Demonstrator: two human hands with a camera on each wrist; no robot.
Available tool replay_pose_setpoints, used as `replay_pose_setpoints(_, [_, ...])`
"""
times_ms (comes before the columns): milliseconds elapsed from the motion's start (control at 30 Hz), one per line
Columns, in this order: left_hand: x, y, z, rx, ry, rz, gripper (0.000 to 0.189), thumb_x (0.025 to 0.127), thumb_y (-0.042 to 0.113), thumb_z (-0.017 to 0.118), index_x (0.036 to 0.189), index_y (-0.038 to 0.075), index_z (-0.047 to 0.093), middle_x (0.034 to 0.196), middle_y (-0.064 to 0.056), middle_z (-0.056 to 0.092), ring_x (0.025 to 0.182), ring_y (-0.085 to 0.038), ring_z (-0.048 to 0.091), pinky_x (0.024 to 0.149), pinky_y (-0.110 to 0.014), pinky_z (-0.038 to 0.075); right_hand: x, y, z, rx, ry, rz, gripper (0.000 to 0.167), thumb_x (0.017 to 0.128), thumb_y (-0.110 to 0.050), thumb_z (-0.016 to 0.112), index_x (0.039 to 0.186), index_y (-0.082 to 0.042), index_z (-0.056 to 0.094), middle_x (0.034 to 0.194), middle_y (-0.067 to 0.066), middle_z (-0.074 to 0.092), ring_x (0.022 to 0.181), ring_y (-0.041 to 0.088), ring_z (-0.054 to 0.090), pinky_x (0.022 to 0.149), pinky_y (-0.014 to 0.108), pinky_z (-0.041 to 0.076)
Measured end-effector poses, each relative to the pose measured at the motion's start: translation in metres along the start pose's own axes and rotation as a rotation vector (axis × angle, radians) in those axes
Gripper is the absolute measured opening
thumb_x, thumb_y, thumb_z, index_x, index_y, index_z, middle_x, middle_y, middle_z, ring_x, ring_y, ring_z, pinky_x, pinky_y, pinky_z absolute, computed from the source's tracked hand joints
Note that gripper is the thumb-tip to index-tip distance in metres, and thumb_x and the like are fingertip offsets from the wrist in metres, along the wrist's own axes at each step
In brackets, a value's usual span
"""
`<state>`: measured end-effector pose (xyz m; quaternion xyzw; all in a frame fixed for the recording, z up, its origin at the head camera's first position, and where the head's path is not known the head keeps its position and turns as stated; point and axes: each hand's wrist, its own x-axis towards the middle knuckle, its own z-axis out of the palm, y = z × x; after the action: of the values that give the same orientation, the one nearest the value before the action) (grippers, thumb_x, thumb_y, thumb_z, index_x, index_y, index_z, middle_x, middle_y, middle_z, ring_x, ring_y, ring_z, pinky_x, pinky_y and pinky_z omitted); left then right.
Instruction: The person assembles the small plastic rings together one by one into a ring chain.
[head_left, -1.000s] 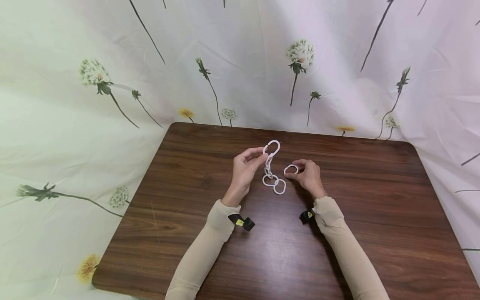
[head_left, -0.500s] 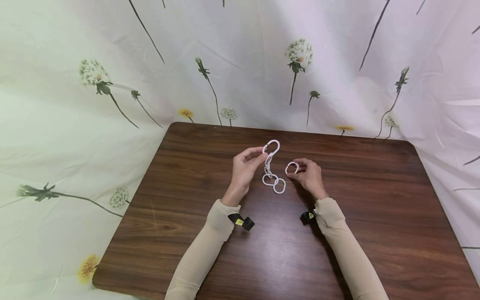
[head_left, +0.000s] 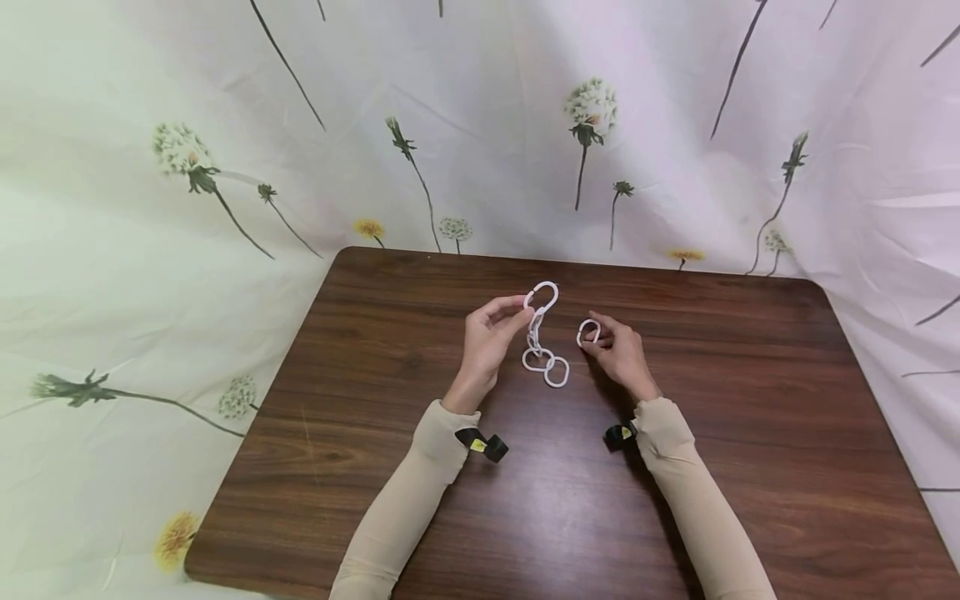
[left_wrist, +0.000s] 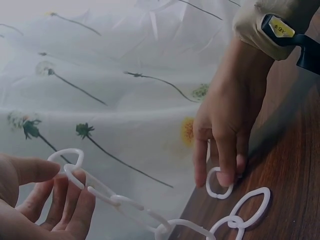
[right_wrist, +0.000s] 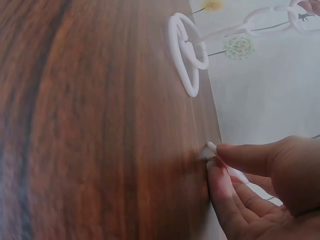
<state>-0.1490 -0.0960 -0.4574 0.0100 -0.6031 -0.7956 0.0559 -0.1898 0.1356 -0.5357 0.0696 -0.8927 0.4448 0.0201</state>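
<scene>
My left hand [head_left: 487, 342] pinches a chain of white plastic links [head_left: 534, 336] near its top, between thumb and fingers. The top link [head_left: 556, 292] stands up past the fingertips. From there the chain slants down, and its lowest links [right_wrist: 192, 89] lie on the wooden table [head_left: 390, 500]. To the right of the chain, my right hand [head_left: 621, 354] holds a separate white link [left_wrist: 218, 196] by thumb and fingertips, close over the tabletop. That link has a small gap in its loop. In the right wrist view the fingers hide part of it.
A pale curtain [head_left: 480, 125] printed with dandelions hangs behind the table and along its left side. Each wrist wears a black strapped camera, one on the left [head_left: 495, 448] and one on the right [head_left: 619, 436].
My right hand has shifted slightly right, away from the chain, and the single link has turned in its fingers. The left hand and the chain stay almost still.
</scene>
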Motion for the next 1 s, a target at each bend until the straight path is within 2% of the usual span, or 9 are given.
replay_pose_setpoints(133, [0.0, 0.001, -0.001, 0.0, 0.0, 0.002, 0.028, 0.091, -0.002, 0.077, 0.117, -0.01, 0.071, 0.112, -0.025, 0.075, 0.081, -0.011, 0.076, 0.086, -0.033, 0.065, 0.0, -0.001, -0.004, 0.064, -0.005, 0.031, 0.056, 0.089, -0.004, 0.081, 0.139, 0.003, 0.058, 0.105, 0.024, 0.077, 0.089, 0.032, 0.077, 0.066, 0.01, 0.052])
replay_pose_setpoints(267, [-0.001, 0.002, -0.001, 0.002, -0.006, 0.0, 0.027, 0.091, -0.002, 0.076, 0.117, -0.009, 0.072, 0.106, -0.012, 0.077, 0.083, -0.012, 0.076, 0.092, -0.039, 0.064, -0.002, -0.001, -0.008, 0.082, -0.001, 0.065, 0.051, 0.087, -0.006, 0.084, 0.132, 0.001, 0.063, 0.103, 0.024, 0.077, 0.084, 0.024, 0.077, 0.061, 0.011, 0.052])
replay_pose_setpoints(367, [-0.002, 0.002, -0.001, -0.004, -0.012, -0.003, 0.027, 0.091, -0.002, 0.076, 0.117, -0.009, 0.072, 0.102, -0.002, 0.077, 0.084, -0.014, 0.077, 0.089, -0.031, 0.064, -0.004, -0.001, -0.011, 0.093, -0.005, 0.071, 0.051, 0.087, -0.005, 0.083, 0.134, 0.0, 0.063, 0.102, 0.025, 0.077, 0.084, 0.027, 0.077, 0.061, 0.012, 0.055])
replay_pose_setpoints(500, [-0.004, 0.002, -0.001, -0.005, -0.01, -0.007, 0.027, 0.091, -0.003, 0.076, 0.116, -0.01, 0.072, 0.1, -0.001, 0.077, 0.084, -0.014, 0.076, 0.083, -0.022, 0.062, -0.006, -0.003, -0.013, 0.13, -0.015, 0.067, 0.051, 0.089, -0.002, 0.08, 0.137, 0.0, 0.062, 0.101, 0.028, 0.076, 0.085, 0.033, 0.078, 0.059, 0.015, 0.057])
replay_pose_setpoints(667, [-0.005, 0.002, -0.002, 0.005, -0.009, -0.005, 0.027, 0.09, -0.002, 0.076, 0.116, -0.01, 0.072, 0.104, -0.006, 0.078, 0.082, -0.012, 0.076, 0.081, -0.022, 0.063, -0.006, -0.006, -0.014, 0.144, 0.0, 0.027, 0.048, 0.094, -0.001, 0.075, 0.14, -0.003, 0.062, 0.102, 0.027, 0.076, 0.083, 0.031, 0.079, 0.056, 0.019, 0.059])
replay_pose_setpoints(833, [-0.005, 0.003, -0.004, 0.007, 0.002, -0.005, 0.026, 0.091, -0.002, 0.076, 0.115, -0.009, 0.073, 0.102, -0.003, 0.078, 0.082, -0.01, 0.075, 0.081, -0.021, 0.062, -0.005, -0.017, -0.015, 0.224, 0.021, -0.055, 0.044, 0.098, 0.0, 0.069, 0.141, -0.003, 0.062, 0.105, 0.03, 0.074, 0.084, 0.037, 0.079, 0.066, 0.028, 0.066])
replay_pose_setpoints(900, [-0.005, 0.003, -0.005, 0.008, 0.004, -0.006, 0.025, 0.091, -0.002, 0.076, 0.115, -0.009, 0.073, 0.102, -0.003, 0.077, 0.082, -0.009, 0.075, 0.081, -0.02, 0.062, -0.007, -0.029, -0.019, 0.276, 0.021, -0.087, 0.043, 0.099, 0.002, 0.067, 0.141, 0.0, 0.061, 0.105, 0.034, 0.073, 0.086, 0.043, 0.078, 0.073, 0.035, 0.067])
replay_pose_setpoints(933, [-0.005, 0.004, -0.005, 0.009, 0.005, -0.007, 0.025, 0.091, -0.002, 0.076, 0.115, -0.009, 0.073, 0.102, -0.003, 0.077, 0.081, -0.009, 0.075, 0.081, -0.02, 0.062, -0.006, -0.033, -0.02, 0.294, 0.023, -0.099, 0.043, 0.098, 0.003, 0.067, 0.141, 0.001, 0.061, 0.105, 0.035, 0.072, 0.085, 0.043, 0.078, 0.075, 0.038, 0.067])
replay_pose_setpoints(1000, [-0.004, 0.004, -0.005, 0.01, 0.005, -0.006, 0.026, 0.091, -0.002, 0.076, 0.116, -0.009, 0.073, 0.105, -0.012, 0.078, 0.081, -0.01, 0.074, 0.08, -0.02, 0.062, -0.006, -0.041, -0.023, 0.334, 0.026, -0.124, 0.044, 0.098, 0.004, 0.067, 0.141, 0.001, 0.061, 0.104, 0.036, 0.071, 0.083, 0.035, 0.079, 0.076, 0.04, 0.067])
